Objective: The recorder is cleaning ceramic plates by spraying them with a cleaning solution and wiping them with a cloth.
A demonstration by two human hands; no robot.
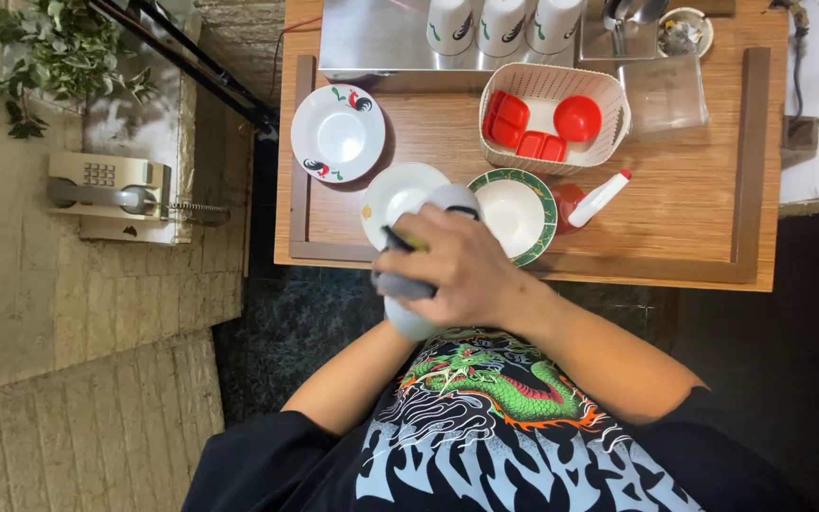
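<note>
**Both hands on a white cup at the tray's near edge**

Clasped over a white cup (416,318), the right hand (462,275) wraps its fingers around the upper side and pins a grey cloth (400,284) with a yellow-green edge against it. Most of the left hand is hidden beneath the right; only its forearm shows, rising from below to the cup's underside, so its grip cannot be told. The cup lies tilted, held in the air just in front of the wooden tray (694,199), its far end overlapping the tray's near rim.

On the tray, right behind the cup, a plain white saucer (392,194) sits touching a green-rimmed saucer (523,216). Further back and to the left lies a rooster-patterned saucer (338,133). A white basket (554,90) holding red dishes stands at the back, with a clear plastic tub (665,95) beside it to the right. A red-capped white bottle (599,197) lies on its side near the green-rimmed saucer. Three white cups (502,24) stand on a steel tray beyond the basket. Well to the tray's left, a beige telephone (106,185) rests on a ledge beneath a leafy plant (49,52).
</note>
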